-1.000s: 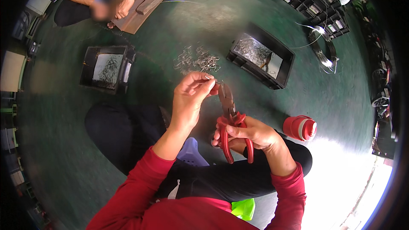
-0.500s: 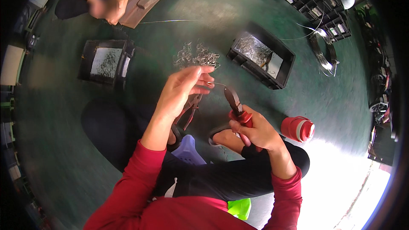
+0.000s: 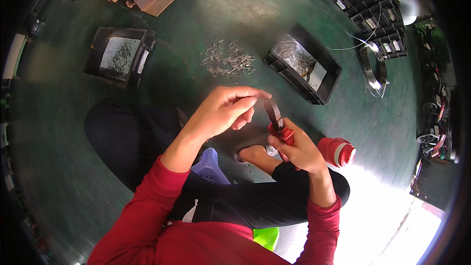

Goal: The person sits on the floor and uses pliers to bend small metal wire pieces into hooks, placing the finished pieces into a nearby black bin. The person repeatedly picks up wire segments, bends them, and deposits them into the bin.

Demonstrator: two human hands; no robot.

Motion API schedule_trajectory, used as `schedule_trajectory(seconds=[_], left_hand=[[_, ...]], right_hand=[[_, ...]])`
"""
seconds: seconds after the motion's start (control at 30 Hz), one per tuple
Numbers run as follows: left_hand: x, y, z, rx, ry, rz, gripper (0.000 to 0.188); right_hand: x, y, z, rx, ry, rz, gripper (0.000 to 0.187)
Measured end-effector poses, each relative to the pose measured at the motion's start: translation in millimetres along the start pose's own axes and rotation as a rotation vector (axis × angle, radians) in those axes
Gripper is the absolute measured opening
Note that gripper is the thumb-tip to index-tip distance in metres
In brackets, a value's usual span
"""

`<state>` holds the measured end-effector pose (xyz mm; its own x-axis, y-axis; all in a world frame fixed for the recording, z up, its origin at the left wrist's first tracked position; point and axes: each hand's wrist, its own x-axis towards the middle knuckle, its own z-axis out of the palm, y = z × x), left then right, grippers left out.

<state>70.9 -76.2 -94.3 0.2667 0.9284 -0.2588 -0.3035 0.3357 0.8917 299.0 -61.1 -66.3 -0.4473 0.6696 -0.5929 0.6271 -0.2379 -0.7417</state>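
Over the green floor (image 3: 54,137), the right hand (image 3: 300,150) grips red-handled pliers (image 3: 273,113) while the half-curled left hand (image 3: 218,114), its hold unclear, should hold its fingertips (image 3: 265,93) clear of the jaws.

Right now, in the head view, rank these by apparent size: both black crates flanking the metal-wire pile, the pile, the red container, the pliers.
1. Right crate and left crate: too alike to rank.
2. Wire pile.
3. Red container and pliers: unsure; the right hand hides part of the nearer-looking pliers.
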Motion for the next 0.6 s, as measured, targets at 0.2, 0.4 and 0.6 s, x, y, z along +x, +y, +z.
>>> schedule_trajectory(seconds=[0.2,0.4,0.6], left_hand=[[3.0,-5.0,-2.5,-0.226,-0.043,-0.066,0.028],[4.3,-6.9,-1.1,-0.031,-0.04,0.003,0.027],[3.3,-13.9,9.1,0.204,0.028,0.087,0.027]], right_hand=[[1.5,3.7,-3.0,0.0,-0.036,0.005,0.031],[5.3,12.2,3.5,0.005,0.055,-0.08,0.027],[6.8,15.8,4.0,-0.166,0.17,-0.171,0.023]])
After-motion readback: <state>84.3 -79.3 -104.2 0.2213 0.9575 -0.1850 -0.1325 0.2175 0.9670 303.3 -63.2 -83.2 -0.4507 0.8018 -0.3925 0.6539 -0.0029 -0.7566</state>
